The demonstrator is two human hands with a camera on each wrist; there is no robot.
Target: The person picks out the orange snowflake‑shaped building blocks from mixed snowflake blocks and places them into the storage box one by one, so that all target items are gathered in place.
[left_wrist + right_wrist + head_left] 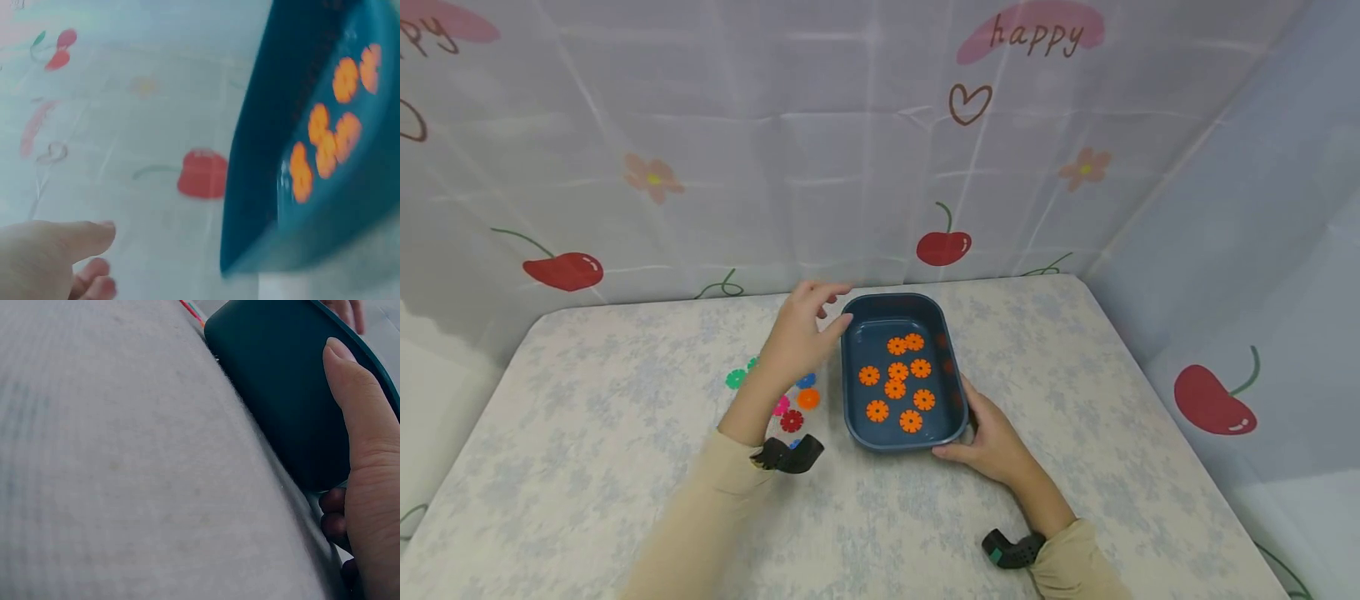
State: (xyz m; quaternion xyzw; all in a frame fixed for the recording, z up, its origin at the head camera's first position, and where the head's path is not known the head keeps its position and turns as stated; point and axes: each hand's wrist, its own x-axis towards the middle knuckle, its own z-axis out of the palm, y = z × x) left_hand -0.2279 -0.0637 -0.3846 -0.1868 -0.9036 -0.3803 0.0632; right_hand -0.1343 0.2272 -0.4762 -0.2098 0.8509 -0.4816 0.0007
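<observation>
A dark blue rectangular box (856,440) stands in the middle of the table, with several orange notched plastic discs (911,422) scattered over its floor. My right hand (988,437) grips the near right corner of the box. In the right wrist view the thumb (359,394) lies along the box's outer wall and the other fingers curl beneath it. My left hand (801,333) is beside the box's far left rim, thumb and fingers spread apart and holding nothing. The left wrist view shows a gap between that hand (56,256) and the box (250,169).
Left of the box lie several notched discs on the patterned tablecloth (602,400): green (736,379), blue (806,381), orange (808,399), pink (782,405) and red (792,421). My left forearm partly covers them. A printed curtain (820,167) hangs behind the table.
</observation>
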